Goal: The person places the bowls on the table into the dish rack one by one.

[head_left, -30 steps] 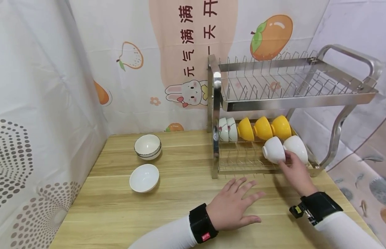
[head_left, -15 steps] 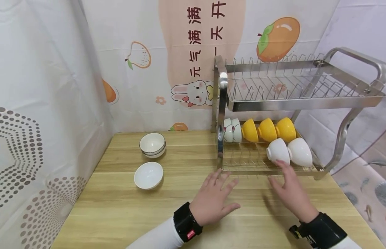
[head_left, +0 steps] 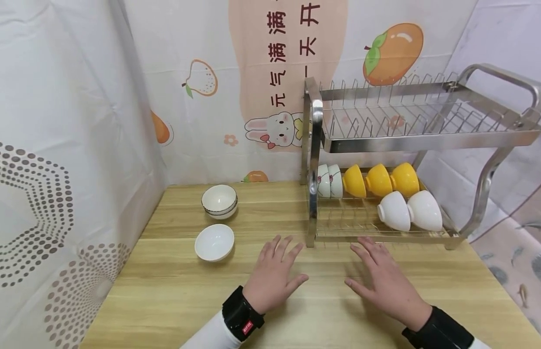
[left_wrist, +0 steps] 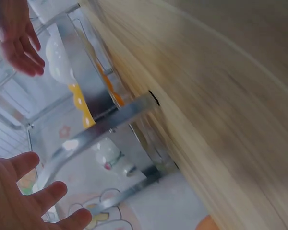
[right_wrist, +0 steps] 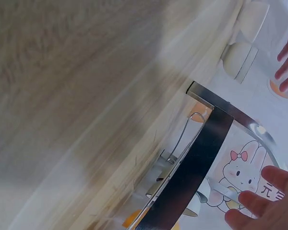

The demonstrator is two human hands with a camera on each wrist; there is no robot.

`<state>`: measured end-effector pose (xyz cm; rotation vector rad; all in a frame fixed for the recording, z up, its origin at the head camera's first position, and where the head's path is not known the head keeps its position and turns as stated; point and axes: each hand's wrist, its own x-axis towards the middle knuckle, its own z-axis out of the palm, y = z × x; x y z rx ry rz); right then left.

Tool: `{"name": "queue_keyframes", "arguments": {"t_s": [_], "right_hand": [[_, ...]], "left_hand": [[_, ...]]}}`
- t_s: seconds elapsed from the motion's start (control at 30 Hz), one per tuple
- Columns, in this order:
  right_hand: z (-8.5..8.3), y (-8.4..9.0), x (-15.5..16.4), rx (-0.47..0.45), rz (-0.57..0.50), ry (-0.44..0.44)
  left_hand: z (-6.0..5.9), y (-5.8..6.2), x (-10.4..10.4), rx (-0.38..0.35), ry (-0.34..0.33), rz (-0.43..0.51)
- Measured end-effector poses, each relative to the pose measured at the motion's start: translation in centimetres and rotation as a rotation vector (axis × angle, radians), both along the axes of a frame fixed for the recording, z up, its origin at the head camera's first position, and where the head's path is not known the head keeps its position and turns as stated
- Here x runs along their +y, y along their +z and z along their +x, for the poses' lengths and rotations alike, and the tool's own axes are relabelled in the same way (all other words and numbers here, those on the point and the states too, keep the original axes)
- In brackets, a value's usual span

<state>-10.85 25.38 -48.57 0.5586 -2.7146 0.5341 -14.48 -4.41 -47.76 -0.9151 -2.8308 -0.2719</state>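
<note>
My left hand (head_left: 272, 276) is over the wooden table with fingers spread, holding nothing. Nearest to it is a plain white bowl (head_left: 214, 242), upright on the table. Behind that bowl stands a stack of white bowls with dark rims (head_left: 219, 198). My right hand (head_left: 385, 281) hovers in front of the dish rack (head_left: 383, 239), fingers extended and nothing in them. On the rack's lower tier, two white bowls (head_left: 394, 211) rest on their sides at the front right. Behind them is a row of three yellow bowls (head_left: 378, 181), with flower-patterned bowls (head_left: 330, 182) at its left end.
The rack's upper tier (head_left: 431, 143) overhangs the lower one, with wire dividers and a raised metal handle (head_left: 505, 77). Its left metal post (head_left: 314, 165) stands between the table bowls and the racked ones. A printed curtain (head_left: 200, 140) closes off the back.
My right hand has let go of the front white bowl, leaving it in the rack, and drawn back left toward me. My left hand has shifted left. The head view has turned slightly left.
</note>
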Motion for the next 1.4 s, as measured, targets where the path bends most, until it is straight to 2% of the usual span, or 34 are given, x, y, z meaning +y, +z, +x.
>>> {"name": "queue_keyframes", "arguments": {"t_s": [0.37,0.5,0.6,0.7,0.83,0.93,1.17,1.4], "right_hand": [[0.2,-0.3,0.3,0.007,-0.006,0.013],[0.4,-0.4,0.3,0.014,-0.014,0.011],[0.6,-0.4,0.4,0.006,-0.012,0.005],[0.7,-0.2,0.4,-0.008,-0.007,0.0],[0.8,-0.1,0.5,-0.014,-0.005,-0.005],[0.8,-0.1,0.6,-0.01,-0.005,-0.007],[0.7,0.0,0.6,0.007,0.001,-0.002],[0.5,0.2,0.4,0.013,0.009,0.007]], "left_hand": [[-0.6,-0.4,-2.9,-0.053,0.085,0.059],[-1.0,-0.4,-4.7,-0.034,0.133,0.105],[-1.4,-0.3,-6.4,0.014,0.188,0.121],[-1.8,-0.1,-8.1,0.046,0.275,0.14],[-2.5,-0.2,-10.2,0.042,0.393,0.167],[-2.9,-0.6,-11.3,0.03,0.437,0.15],[-3.2,-1.1,-12.6,0.007,0.435,0.084],[-3.4,-1.3,-12.9,-0.005,0.42,0.082]]}}
